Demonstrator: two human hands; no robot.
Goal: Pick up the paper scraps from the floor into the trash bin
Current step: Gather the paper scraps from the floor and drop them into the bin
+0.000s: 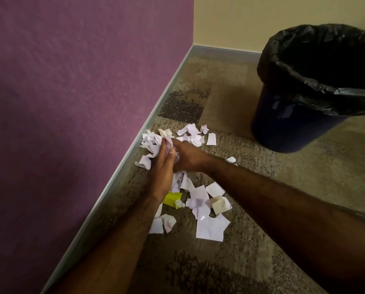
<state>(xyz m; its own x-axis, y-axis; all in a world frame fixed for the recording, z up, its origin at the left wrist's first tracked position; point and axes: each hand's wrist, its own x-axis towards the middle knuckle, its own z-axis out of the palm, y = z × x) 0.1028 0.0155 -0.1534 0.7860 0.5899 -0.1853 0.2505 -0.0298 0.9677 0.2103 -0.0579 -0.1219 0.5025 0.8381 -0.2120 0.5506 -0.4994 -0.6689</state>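
White paper scraps lie scattered on the carpet beside the purple wall, with one yellow scrap among them. My left hand and my right hand meet over the pile, cupped together around a bunch of crumpled scraps pressed between them. More scraps lie just beyond my hands. The dark blue trash bin with a black liner stands on the floor at the upper right, well apart from my hands. Its inside looks dark.
The purple wall with a grey baseboard runs along the left, close to the scraps. A cream wall closes the far side. Patterned carpet stretches between the scraps and the bin.
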